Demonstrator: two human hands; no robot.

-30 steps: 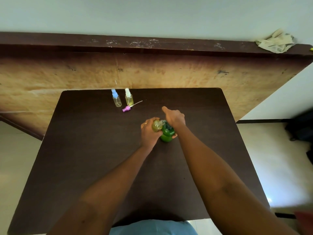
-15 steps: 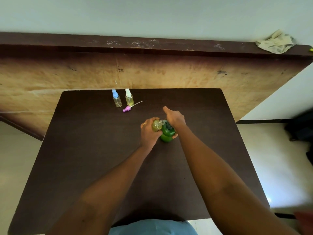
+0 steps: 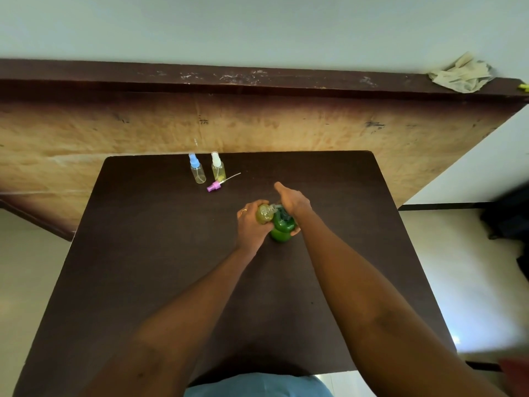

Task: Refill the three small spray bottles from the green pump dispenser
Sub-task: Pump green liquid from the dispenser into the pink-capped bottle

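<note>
Dark brown tabletop (image 3: pixel 143 253) fills most of my view, pushed up against a worn plywood board (image 3: pixel 286 127). My left hand (image 3: pixel 250 224) is wrapped around the uncapped small spray bottle (image 3: pixel 264 214), which holds yellowish liquid; its open neck points at the spout of the green pump dispenser (image 3: pixel 282 227), though I cannot tell whether they touch. My right hand (image 3: pixel 292 200) lies over the dispenser's pump head, thumb hooked down against the green body and forefinger sticking straight out away from me. The dispenser stands upright on the table, a little right of the middle, touching the bottle I hold. Further off, near the far edge, the blue-capped spray bottle (image 3: pixel 197 169) and the white-capped spray bottle (image 3: pixel 218 167) stand side by side, and the pink spray head (image 3: pixel 214 187) lies just in front of them with its thin tube angled off to the right. Up on the dark ledge (image 3: pixel 257 78) above the board, at the far right, sits a crumpled cloth (image 3: pixel 461 73).
</note>
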